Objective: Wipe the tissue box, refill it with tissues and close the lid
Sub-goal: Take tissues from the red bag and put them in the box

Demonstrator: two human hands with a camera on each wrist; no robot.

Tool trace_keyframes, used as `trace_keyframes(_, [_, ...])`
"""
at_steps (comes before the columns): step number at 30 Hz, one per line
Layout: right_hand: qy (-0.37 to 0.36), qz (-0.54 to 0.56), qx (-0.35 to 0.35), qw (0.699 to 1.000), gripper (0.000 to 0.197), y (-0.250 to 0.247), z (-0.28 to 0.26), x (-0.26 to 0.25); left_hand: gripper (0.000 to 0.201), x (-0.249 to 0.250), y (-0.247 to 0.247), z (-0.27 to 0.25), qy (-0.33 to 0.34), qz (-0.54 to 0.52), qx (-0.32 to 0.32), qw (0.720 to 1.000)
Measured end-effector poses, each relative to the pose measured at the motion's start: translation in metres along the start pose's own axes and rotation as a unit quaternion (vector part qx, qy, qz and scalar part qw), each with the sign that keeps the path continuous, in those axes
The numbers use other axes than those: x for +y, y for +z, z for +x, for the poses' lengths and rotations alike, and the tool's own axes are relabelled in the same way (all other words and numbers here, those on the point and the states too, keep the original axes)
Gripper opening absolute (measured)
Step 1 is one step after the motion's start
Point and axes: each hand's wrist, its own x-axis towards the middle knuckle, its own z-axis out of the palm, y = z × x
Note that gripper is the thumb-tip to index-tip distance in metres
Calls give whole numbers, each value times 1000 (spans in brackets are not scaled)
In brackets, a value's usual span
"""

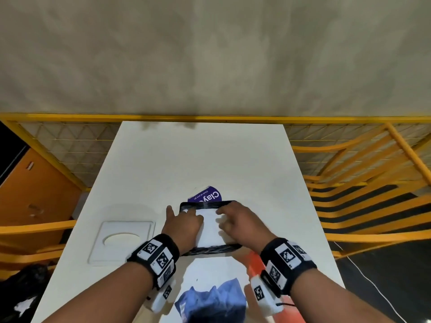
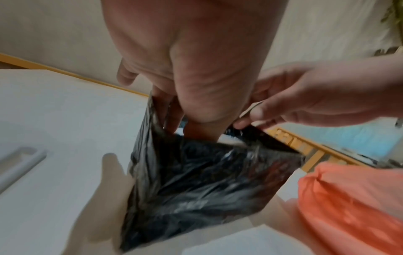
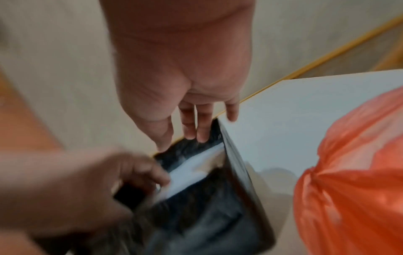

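Observation:
A black tissue box (image 1: 210,249) stands on the white table (image 1: 210,155), with white tissues (image 1: 210,227) inside it. My left hand (image 1: 184,220) reaches into the box's left side, its fingers down on the tissues and its thumb spread outside the wall. My right hand (image 1: 238,220) lies over the right side, its straight fingers (image 3: 196,127) reaching the far rim. The right wrist view shows the tissues (image 3: 196,165) as a white fold inside the dark box (image 3: 207,215). The left wrist view shows the box's glossy black wall (image 2: 196,181). The box's white lid (image 1: 126,241), with an oval hole, lies flat to the left.
A purple tissue pack (image 1: 207,195) lies just behind the box. A blue cloth (image 1: 214,299) sits at the table's near edge, an orange plastic bag (image 1: 253,264) beside my right wrist. Yellow railings surround the table on both sides and behind.

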Motion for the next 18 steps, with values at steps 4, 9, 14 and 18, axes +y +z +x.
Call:
trace_keyframes(4, [86, 131, 81, 984, 15, -44, -63, 29, 25, 14, -11, -10, 34, -80, 113, 990])
trace_keyframes(9, [193, -40, -61, 979, 17, -35, -131, 83, 23, 87, -15, -17, 205, -285, 119, 929])
trace_keyframes(14, [231, -85, -32, 969, 32, 2, -149, 107, 29, 166, 5, 13, 259, -153, -5, 954])
trace_keyframes(18, [246, -77, -3, 966, 34, 14, -154, 113, 50, 190, 31, 32, 168, -113, -78, 976])
